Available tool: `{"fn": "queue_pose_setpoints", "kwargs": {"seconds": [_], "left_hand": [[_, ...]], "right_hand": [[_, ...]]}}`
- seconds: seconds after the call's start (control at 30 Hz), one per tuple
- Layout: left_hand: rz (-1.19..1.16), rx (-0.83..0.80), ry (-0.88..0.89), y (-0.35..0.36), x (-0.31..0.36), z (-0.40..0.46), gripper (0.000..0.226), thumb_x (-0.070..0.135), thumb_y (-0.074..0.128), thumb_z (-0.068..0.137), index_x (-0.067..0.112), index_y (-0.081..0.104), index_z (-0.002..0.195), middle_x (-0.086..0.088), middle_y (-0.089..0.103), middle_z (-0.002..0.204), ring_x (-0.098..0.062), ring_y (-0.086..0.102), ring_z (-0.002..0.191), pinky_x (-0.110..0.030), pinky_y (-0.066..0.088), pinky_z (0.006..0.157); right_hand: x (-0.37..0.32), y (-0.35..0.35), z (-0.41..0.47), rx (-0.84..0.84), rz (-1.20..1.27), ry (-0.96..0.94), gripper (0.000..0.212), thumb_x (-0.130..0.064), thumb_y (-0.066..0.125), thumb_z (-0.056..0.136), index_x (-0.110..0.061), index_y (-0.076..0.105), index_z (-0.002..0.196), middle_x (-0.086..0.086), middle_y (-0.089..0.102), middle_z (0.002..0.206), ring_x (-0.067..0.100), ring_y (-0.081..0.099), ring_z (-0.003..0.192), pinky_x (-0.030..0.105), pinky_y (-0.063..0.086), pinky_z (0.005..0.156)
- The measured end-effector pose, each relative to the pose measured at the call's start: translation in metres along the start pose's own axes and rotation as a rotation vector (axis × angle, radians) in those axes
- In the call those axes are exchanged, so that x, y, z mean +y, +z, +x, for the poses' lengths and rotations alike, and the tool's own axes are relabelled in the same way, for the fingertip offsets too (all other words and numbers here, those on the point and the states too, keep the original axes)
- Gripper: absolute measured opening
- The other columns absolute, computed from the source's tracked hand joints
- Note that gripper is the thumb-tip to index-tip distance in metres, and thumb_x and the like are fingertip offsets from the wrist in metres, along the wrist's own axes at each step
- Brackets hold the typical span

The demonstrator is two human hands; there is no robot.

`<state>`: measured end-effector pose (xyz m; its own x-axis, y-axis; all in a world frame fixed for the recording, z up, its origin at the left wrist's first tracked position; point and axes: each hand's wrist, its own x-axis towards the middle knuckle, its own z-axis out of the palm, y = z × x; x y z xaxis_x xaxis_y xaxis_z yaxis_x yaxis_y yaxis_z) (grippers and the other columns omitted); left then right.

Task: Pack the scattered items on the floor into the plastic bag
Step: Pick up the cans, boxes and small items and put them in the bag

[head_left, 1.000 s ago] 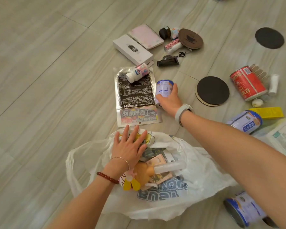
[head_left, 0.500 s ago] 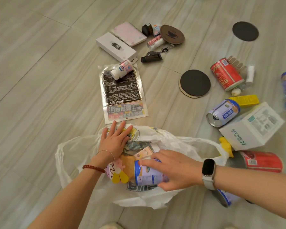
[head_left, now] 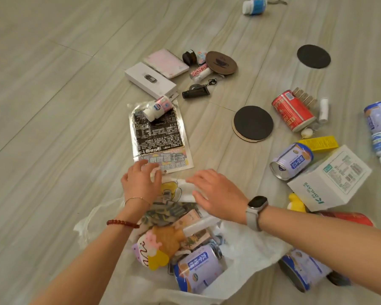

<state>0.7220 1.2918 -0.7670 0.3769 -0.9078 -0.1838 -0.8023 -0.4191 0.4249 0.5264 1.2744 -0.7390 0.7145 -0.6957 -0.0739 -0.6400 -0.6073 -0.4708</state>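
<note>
Lying at six o'clock on the pale wood-grain floor (head_left: 53, 128), the white plastic bag (head_left: 251, 249) already holds a purple-and-white can (head_left: 198, 267). Both hands work its far rim: left hand (head_left: 141, 186) curled fingers gripping the edge, right hand (head_left: 218, 194) fingers pinching it. Open floor spreads toward nine o'clock; scattered cans crowd three o'clock.

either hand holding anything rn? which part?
Both hands grip the plastic bag at its far rim: left hand on the left part, right hand pinching the white edge further right. No item is held.
</note>
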Motion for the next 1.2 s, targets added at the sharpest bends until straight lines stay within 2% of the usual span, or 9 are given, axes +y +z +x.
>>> {"fn": "queue_pose_setpoints", "kwargs": {"seconds": [0.23,0.4,0.5,0.6,0.77,0.93,1.03,1.1,1.2], "left_hand": [[0.086,-0.116,-0.501,0.020,-0.008,0.047,0.104,0.068,0.058,0.066,-0.003,0.025,0.134,-0.016,0.026,0.141,-0.033,0.024,0.131,-0.052,0.030,0.101],[0.080,-0.042,-0.537,0.024,0.003,0.056,0.091,0.053,0.071,0.063,-0.003,0.034,0.124,-0.018,0.035,0.128,-0.033,0.032,0.121,-0.049,0.032,0.098],[0.042,-0.064,-0.588,0.015,0.012,0.062,0.091,0.046,0.077,0.063,-0.002,0.032,0.126,-0.020,0.033,0.133,-0.033,0.030,0.125,-0.047,0.030,0.102],[-0.178,-0.077,-0.629,0.017,0.009,0.070,0.084,0.042,0.081,0.057,0.004,0.043,0.121,-0.017,0.048,0.127,-0.033,0.044,0.118,-0.049,0.036,0.102],[-0.624,-0.033,-0.370,0.001,0.019,0.052,0.048,0.020,0.073,0.075,0.001,0.048,0.112,-0.008,0.055,0.101,-0.022,0.055,0.090,-0.035,0.047,0.079],[-0.765,0.130,-0.284,-0.033,0.018,0.022,0.025,0.010,0.061,0.082,0.007,0.049,0.105,-0.015,0.058,0.105,-0.027,0.056,0.089,-0.045,0.050,0.083],[-0.654,0.256,-0.150,-0.057,0.022,0.005,0.009,0.010,0.059,0.084,0.005,0.057,0.092,-0.009,0.053,0.095,-0.027,0.052,0.088,-0.041,0.046,0.085],[-0.587,0.362,-0.025,-0.072,0.029,-0.004,0.015,0.010,0.062,0.083,-0.002,0.061,0.092,-0.005,0.043,0.108,-0.017,0.045,0.099,-0.026,0.043,0.090],[-0.547,0.405,0.166,-0.094,0.036,-0.012,0.010,0.015,0.062,0.084,0.006,0.061,0.083,-0.003,0.045,0.129,-0.017,0.036,0.127,-0.032,0.031,0.105]], "right_hand": [[0.068,-0.026,0.021,-0.042,-0.413,0.553,0.047,-0.033,0.042,0.089,-0.018,0.036,0.133,0.010,0.036,0.141,0.029,0.021,0.137,0.055,0.012,0.110],[0.111,-0.039,-0.021,-0.278,-0.576,0.838,0.068,-0.051,0.045,0.086,-0.024,0.019,0.143,0.011,-0.002,0.156,0.041,-0.010,0.141,0.070,0.009,0.104],[0.114,-0.034,-0.036,-0.294,-0.503,0.959,0.052,-0.042,0.046,0.088,-0.015,0.038,0.132,0.014,0.010,0.150,0.047,-0.007,0.137,0.068,0.022,0.103],[0.105,-0.028,-0.036,-0.238,-0.590,0.775,0.039,-0.037,0.044,0.089,-0.011,0.056,0.116,0.010,0.038,0.134,0.039,0.010,0.137,0.064,0.019,0.104],[0.090,-0.020,-0.030,-0.037,-0.648,0.359,0.034,-0.024,0.082,0.052,-0.014,0.063,0.078,0.007,0.063,0.087,0.026,0.061,0.085,0.042,0.052,0.072],[0.082,-0.013,-0.024,0.067,-0.211,0.803,0.068,-0.022,0.063,0.076,-0.028,0.033,0.137,0.018,0.024,0.145,0.042,0.045,0.111,0.044,0.048,0.084],[0.075,-0.017,-0.013,0.101,-0.021,0.902,0.069,-0.022,0.055,0.082,-0.027,0.020,0.141,0.018,0.016,0.142,0.043,0.046,0.107,0.041,0.047,0.086],[0.072,-0.023,-0.008,0.114,0.102,0.918,0.068,-0.024,0.054,0.081,-0.028,0.021,0.140,0.015,0.022,0.140,0.043,0.047,0.108,0.041,0.044,0.088],[0.064,-0.033,-0.003,0.116,0.258,0.892,0.063,-0.028,0.054,0.080,-0.030,0.026,0.137,0.010,0.036,0.134,0.039,0.052,0.104,0.039,0.043,0.088]]}}
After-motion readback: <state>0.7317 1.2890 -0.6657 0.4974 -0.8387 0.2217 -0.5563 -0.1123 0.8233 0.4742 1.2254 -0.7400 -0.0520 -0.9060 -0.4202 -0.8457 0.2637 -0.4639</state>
